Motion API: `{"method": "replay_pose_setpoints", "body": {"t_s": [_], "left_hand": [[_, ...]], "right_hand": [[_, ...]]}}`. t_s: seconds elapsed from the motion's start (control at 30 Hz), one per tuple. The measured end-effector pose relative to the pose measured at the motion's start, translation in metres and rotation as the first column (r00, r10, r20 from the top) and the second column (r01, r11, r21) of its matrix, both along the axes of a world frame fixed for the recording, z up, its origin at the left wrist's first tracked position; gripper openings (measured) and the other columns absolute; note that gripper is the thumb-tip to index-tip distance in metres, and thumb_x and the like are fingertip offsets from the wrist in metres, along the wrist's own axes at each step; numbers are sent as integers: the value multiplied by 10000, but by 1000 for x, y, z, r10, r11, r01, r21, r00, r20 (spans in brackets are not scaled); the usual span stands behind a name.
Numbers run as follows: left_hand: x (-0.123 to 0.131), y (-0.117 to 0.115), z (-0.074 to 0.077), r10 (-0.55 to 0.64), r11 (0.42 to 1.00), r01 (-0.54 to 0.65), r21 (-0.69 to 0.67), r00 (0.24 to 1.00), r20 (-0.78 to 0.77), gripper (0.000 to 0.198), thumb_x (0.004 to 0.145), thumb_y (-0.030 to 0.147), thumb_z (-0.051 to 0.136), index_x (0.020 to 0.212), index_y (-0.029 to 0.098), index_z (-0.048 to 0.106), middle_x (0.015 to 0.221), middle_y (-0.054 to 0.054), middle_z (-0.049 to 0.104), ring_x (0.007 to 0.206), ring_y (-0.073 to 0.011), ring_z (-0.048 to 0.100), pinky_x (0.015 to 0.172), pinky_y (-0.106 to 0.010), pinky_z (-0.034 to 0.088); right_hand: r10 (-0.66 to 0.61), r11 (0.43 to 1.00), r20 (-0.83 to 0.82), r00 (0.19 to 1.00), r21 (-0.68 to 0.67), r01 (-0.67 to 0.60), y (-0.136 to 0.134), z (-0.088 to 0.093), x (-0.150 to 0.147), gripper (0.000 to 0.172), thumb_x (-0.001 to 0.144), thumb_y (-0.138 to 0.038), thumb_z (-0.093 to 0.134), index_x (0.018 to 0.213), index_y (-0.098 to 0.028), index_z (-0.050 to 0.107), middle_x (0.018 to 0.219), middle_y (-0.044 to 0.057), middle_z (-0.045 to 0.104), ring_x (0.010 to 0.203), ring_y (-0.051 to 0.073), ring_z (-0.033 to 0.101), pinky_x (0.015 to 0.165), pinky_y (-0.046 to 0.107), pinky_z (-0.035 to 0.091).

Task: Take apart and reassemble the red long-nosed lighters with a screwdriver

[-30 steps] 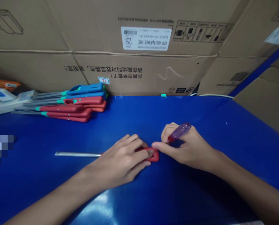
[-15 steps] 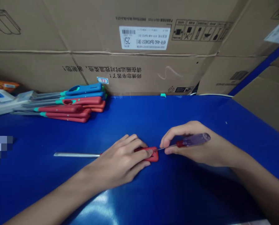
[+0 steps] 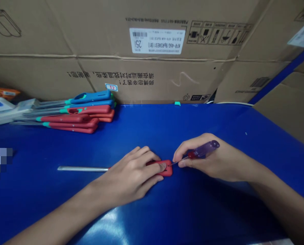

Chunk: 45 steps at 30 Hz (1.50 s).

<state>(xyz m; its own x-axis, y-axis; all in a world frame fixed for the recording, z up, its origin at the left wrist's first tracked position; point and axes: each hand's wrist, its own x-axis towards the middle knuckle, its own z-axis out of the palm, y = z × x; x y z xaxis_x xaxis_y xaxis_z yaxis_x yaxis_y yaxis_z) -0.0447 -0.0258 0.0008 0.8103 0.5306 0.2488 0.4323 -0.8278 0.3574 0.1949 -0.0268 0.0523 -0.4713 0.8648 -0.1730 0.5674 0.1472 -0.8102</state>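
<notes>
A red long-necked lighter (image 3: 168, 169) lies flat on the blue table, its metal tube stretching out to the left. My left hand (image 3: 135, 172) presses down over its handle with the fingers closed about it, hiding most of the red body. From the right, my right hand (image 3: 208, 158) grips a screwdriver (image 3: 203, 149) with a clear purple handle and a red collar. The screwdriver's thin shaft slants down and left, its tip at the end of the lighter's handle near a small dark hole. Whether the tip is inside the hole I cannot tell.
Several blue and red long-necked lighters (image 3: 90, 119) lie piled at the back left, beside a clear plastic package (image 3: 24, 107) and an orange packet (image 3: 4, 92). A cardboard wall (image 3: 96, 41) rises along the table's (image 3: 141, 129) back edge, with a green scrap (image 3: 177, 103) at its foot.
The screwdriver's handle has swung a little to the left and tilted more upright in my right hand. My left hand and the lighter have stayed in place.
</notes>
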Motion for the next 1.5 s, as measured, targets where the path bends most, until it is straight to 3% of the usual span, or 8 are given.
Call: {"method": "replay_pose_setpoints", "body": {"t_s": [0.13,0.23,0.4,0.6,0.83,0.93,1.2,1.5], "left_hand": [[1,0,0,1,1000,-1,-7,1000,-1,216,952,255,528,1130,235,648,1044,-58,626,959,-204,552,872,-408,471],[2,1,0,-8,1000,8,-7,1000,4,209,953,246,525,1123,240,647,1031,-56,624,963,-204,552,865,-400,470],[1,2,-2,-31,999,30,39,999,24,183,962,255,508,1073,226,650,1007,-60,621,934,-199,551,824,-380,472],[1,0,-2,-18,998,17,63,1000,14,167,965,264,494,977,200,648,946,-65,609,913,-207,549,834,-395,474],[1,0,-2,-11,998,11,64,1000,-13,186,959,262,495,1031,221,662,923,-61,602,874,-203,531,813,-386,478],[0,0,-2,-4,996,6,84,1000,-23,207,961,274,490,1051,219,668,916,-67,608,864,-209,527,790,-386,482],[0,1,-4,-1,998,2,66,1000,-16,218,956,272,511,1117,235,654,993,-63,622,928,-206,552,875,-415,469],[0,0,-1,-10,1000,9,17,1000,10,218,948,250,530,1136,236,640,1026,-59,623,943,-196,553,855,-377,474]], "right_hand": [[0,998,-49,999,55,3,-1,-2,-5,72,832,-213,655,780,-198,703,793,0,730,737,147,664,646,236,495],[71,977,-80,994,207,-53,-2,-8,-9,90,846,-207,653,764,-185,683,773,-8,712,700,123,649,656,226,486],[115,838,-29,993,540,-81,-4,-23,-16,134,843,-193,675,727,-162,614,741,-6,660,694,107,594,673,226,441],[109,734,12,994,673,-89,-3,-30,-26,246,854,-151,631,644,-164,504,608,-39,537,570,72,472,576,219,351],[62,841,-79,995,542,-9,2,-49,-31,477,926,-230,490,536,-197,218,475,-67,277,448,62,283,470,244,255],[21,874,-76,997,485,19,3,-49,-30,519,932,-327,511,518,-199,225,470,-74,242,436,59,258,449,252,227],[4,920,127,992,388,-53,3,-27,-22,393,956,-363,473,611,-176,477,563,-42,499,512,76,421,545,252,322],[13,991,16,1000,133,-15,4,-9,-9,140,874,-261,593,765,-187,643,772,6,683,737,145,604,637,257,436]]}}
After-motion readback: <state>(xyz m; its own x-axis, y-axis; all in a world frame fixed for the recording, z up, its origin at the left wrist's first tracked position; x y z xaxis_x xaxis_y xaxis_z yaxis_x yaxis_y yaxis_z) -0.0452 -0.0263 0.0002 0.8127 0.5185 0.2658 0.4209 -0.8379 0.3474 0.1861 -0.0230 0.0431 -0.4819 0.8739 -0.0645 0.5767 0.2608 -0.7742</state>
